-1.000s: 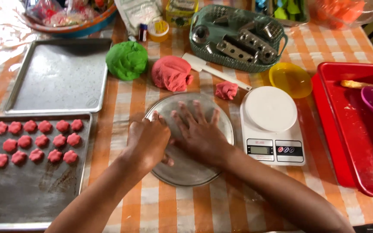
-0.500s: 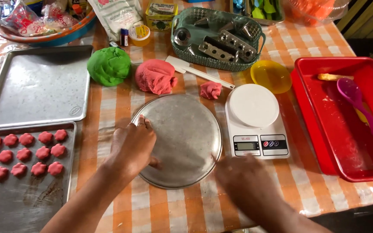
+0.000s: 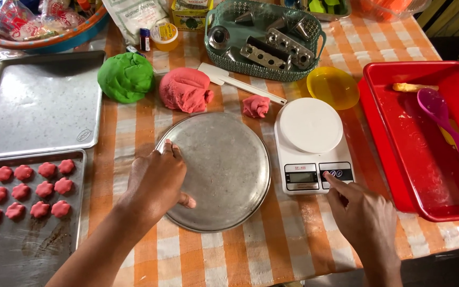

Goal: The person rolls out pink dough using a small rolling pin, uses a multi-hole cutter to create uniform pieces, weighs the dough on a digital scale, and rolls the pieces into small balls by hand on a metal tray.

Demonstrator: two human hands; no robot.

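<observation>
Head view looked down on an orange-checked tabletop (image 3: 293, 250). Left hand (image 3: 158, 180) lay palm-down on the left edge of the round metal pan (image 3: 224, 165), fingers loosely spread, thumb tip on the rim; gripping nothing. Right hand (image 3: 362, 218) was mostly curled, index finger out, its tip on the button panel of the white kitchen scale (image 3: 312, 143); nothing held. Scale sat just right of the pan, platform bare.

Above the pan: green dough ball (image 3: 126, 76), large pink dough lump (image 3: 184, 89) and a small pink dough piece (image 3: 255, 106), with a white spatula (image 3: 240, 83) between the lumps. Yellow dish (image 3: 332, 86) sat just above the scale. Green basket (image 3: 264, 40) of metal press parts stood at the top. Red tray (image 3: 426, 154) on the right held a purple spoon (image 3: 442, 119). On the left, an upper baking tray (image 3: 38, 103), and a lower baking tray (image 3: 27, 250) with rows of pink shaped dough pieces (image 3: 22, 191).
</observation>
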